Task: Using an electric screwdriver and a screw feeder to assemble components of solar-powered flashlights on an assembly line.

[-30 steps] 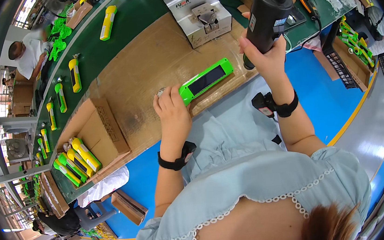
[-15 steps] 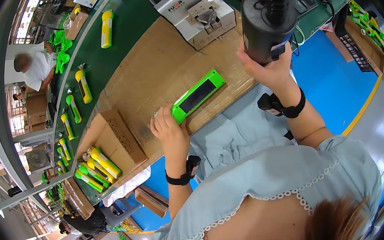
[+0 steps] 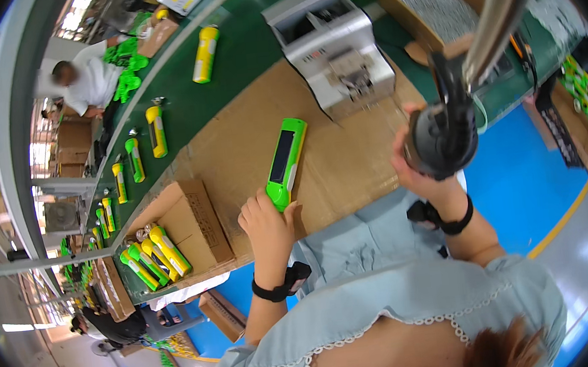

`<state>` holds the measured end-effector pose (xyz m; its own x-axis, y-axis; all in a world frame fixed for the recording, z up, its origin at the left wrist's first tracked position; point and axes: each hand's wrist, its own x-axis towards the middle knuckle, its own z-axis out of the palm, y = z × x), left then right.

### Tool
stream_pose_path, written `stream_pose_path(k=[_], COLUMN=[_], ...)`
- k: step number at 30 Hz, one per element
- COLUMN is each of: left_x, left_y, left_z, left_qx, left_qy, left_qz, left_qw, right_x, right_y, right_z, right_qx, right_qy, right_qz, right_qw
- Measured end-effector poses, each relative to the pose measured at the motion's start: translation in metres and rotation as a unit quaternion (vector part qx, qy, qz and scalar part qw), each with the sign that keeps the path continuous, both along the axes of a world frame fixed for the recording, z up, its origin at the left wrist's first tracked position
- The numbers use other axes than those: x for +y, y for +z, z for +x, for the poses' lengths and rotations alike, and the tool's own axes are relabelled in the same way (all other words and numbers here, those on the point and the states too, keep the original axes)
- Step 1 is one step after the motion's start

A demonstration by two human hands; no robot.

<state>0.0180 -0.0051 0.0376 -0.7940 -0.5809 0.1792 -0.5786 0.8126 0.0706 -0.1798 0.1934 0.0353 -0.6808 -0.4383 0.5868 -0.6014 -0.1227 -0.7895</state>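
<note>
A long green torch with a dark panel [image 3: 286, 161] lies flat on the brown cardboard-covered bench [image 3: 350, 170]. My left hand [image 3: 267, 223] rests on its near end, fingers curled over it. My right hand [image 3: 418, 170] grips a black powered screwdriver [image 3: 445, 137] that hangs from a coiled cable, raised above the bench to the right of the torch. Both wrists wear black bands.
A grey machine [image 3: 336, 43] stands at the back of the bench. An open cardboard box [image 3: 426, 8] sits to its right. A box [image 3: 183, 224] at left holds yellow-green torches [image 3: 154, 254]. More torches ride the green conveyor [image 3: 179, 117]. Another person [image 3: 86, 80] works far left.
The view has swung, so the bench looks more tilted. My right hand has brought the screwdriver nearer to the camera. My left hand stays on the torch's end.
</note>
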Motion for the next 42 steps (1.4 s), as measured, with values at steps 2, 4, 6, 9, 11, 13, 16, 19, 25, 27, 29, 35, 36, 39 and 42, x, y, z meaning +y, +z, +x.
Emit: stream_pose_path(k=[2, 4, 6, 9, 11, 13, 16, 19, 25, 27, 29, 35, 36, 39, 42], left_x=[-0.033, -0.09, -0.13, -0.184, -0.238, -0.287, -0.332, -0.359, -0.399, -0.396, -0.39, -0.39, -0.372, -0.34, -0.267], left_y=[-0.007, -0.028, -0.016, 0.003, 0.001, -0.015, -0.027, -0.027, -0.012, 0.001, 0.028, 0.001, 0.009, 0.018, 0.027], left_z=[-0.023, -0.07, -0.139, -0.22, -0.237, -0.238, -0.222, -0.196, -0.136, -0.114, -0.09, -0.079, -0.089, -0.1, -0.104], left_qx=[0.014, 0.027, 0.086, 0.073, 0.089, 0.077, 0.022, -0.08, -0.199, -0.214, -0.187, -0.062, -0.052, -0.058, -0.019], left_qy=[-0.005, -0.037, -0.03, 0.079, 0.155, 0.228, 0.22, 0.177, 0.524, 0.543, 0.45, 0.391, 0.376, 0.328, 0.309], left_qz=[-0.052, -0.089, -0.029, 0.038, -0.024, -0.121, -0.032, 0.033, 0.006, 0.002, 0.239, 0.253, 0.269, 0.246, 0.205], left_qw=[0.999, 0.995, 0.995, 0.994, 0.984, 0.963, 0.975, 0.98, 0.828, 0.812, 0.84, 0.883, 0.885, 0.91, 0.929], right_x=[-0.001, -0.009, -0.011, -0.011, -0.006, -0.011, -0.015, -0.015, -0.022, -0.021, -0.016, -0.001, 0.007, -0.014, -0.013], right_y=[0.002, 0.009, 0.006, -0.005, -0.006, 0.011, 0.014, 0.005, 0.019, 0.019, 0.017, -0.021, -0.033, 0.003, 0.003], right_z=[0.003, 0.005, 0.011, 0.012, 0.009, 0.015, 0.018, 0.013, 0.01, 0.008, 0.01, -0.017, -0.025, 0.006, 0.001], right_qx=[-0.023, 0.005, -0.068, -0.172, -0.164, -0.165, -0.148, -0.108, -0.104, -0.109, -0.113, -0.144, -0.179, -0.143, -0.134], right_qy=[0.031, 0.006, 0.009, 0.05, 0.053, 0.043, 0.006, 0.012, 0.025, 0.027, 0.007, 0.085, 0.112, 0.068, 0.08], right_qz=[0.029, -0.007, -0.046, -0.095, -0.072, -0.092, -0.103, -0.117, -0.096, -0.092, -0.082, -0.089, -0.084, -0.078, -0.097], right_qw=[0.999, 1.0, 0.997, 0.979, 0.982, 0.981, 0.984, 0.987, 0.99, 0.989, 0.99, 0.982, 0.974, 0.984, 0.983])
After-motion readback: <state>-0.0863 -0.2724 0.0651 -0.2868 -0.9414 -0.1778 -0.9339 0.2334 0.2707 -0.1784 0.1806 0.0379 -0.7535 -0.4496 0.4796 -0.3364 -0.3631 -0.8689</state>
